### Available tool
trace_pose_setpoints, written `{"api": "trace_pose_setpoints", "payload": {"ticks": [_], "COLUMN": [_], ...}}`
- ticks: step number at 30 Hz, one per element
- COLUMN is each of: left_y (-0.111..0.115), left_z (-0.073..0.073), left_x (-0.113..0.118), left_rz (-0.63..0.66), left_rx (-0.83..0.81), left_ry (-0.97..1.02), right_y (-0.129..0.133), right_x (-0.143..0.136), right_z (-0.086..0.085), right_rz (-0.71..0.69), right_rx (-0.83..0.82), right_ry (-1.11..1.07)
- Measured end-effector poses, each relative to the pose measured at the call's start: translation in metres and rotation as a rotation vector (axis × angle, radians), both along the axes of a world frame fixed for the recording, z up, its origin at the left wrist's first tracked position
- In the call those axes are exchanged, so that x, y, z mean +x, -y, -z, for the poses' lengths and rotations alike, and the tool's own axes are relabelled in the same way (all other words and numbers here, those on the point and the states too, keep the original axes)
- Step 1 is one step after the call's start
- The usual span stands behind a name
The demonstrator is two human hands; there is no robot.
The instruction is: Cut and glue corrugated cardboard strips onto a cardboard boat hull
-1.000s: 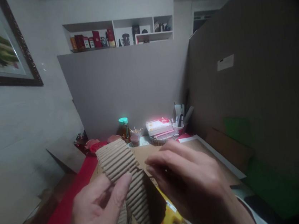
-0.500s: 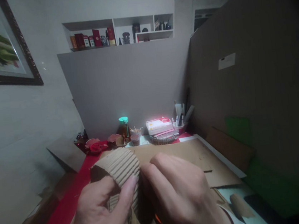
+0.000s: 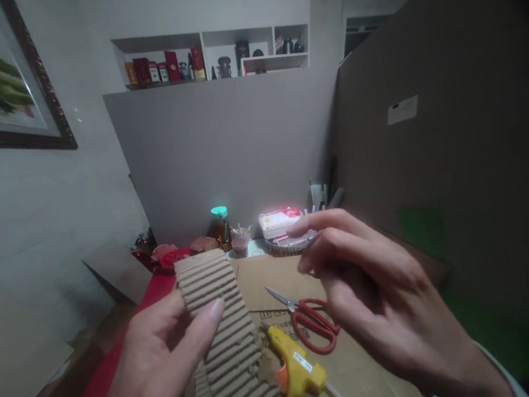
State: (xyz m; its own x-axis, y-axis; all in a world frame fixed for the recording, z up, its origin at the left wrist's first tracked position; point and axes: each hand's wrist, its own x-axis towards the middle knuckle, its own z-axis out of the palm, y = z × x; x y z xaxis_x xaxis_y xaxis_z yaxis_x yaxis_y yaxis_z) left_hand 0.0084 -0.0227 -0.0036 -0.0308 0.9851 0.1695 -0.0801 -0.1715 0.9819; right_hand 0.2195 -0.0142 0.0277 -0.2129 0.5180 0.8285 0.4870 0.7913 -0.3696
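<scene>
My left hand [image 3: 163, 356] grips a strip of corrugated cardboard [image 3: 225, 337], its thumb pressed on the ridged face. The strip's ribs lie bare, and patches of brown paper cling near its lower right edge. Apart from it, my right hand [image 3: 369, 282] hangs raised over the table with fingers loosely bent and apart, nothing between them. A yellow hot glue gun [image 3: 294, 370] with a glue stick in its rear lies just right of the strip. Beyond it rest scissors with red handles [image 3: 314, 323], partly under my right hand in this view.
A flat cardboard sheet [image 3: 264, 281] covers the table. At the back stand a jar with a green lid [image 3: 220, 219], a cup of cotton swabs [image 3: 241, 233] and a basket [image 3: 284, 247] bearing a white packet [image 3: 279, 222]. Grey panels [image 3: 230, 145] rise behind and to the right.
My right hand has let go of the cardboard and moved up and right, its fingers opening. The strip now stands straighter, and the scissors and glue gun have come into view.
</scene>
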Motion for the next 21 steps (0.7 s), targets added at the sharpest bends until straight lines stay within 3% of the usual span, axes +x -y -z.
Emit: {"api": "trace_pose_setpoints", "payload": {"ticks": [6, 11, 17, 21], "left_y": [0.001, 0.007, 0.007, 0.006], "left_z": [-0.011, -0.020, -0.020, -0.015], "left_x": [-0.008, -0.009, -0.007, -0.004], "left_rz": [0.005, 0.024, -0.015, 0.040], "left_rx": [0.033, -0.059, 0.010, 0.048], "left_ry": [0.146, 0.373, 0.277, 0.226], "right_y": [0.004, 0.003, 0.006, 0.008], "right_x": [0.016, 0.006, -0.028, -0.038], "right_z": [-0.006, -0.001, 0.016, 0.023], "right_rz": [-0.227, -0.197, -0.286, -0.307], "right_rx": [-0.153, -0.173, -0.468, -0.539], "right_ry": [-0.061, 0.004, 0.081, 0.032]}}
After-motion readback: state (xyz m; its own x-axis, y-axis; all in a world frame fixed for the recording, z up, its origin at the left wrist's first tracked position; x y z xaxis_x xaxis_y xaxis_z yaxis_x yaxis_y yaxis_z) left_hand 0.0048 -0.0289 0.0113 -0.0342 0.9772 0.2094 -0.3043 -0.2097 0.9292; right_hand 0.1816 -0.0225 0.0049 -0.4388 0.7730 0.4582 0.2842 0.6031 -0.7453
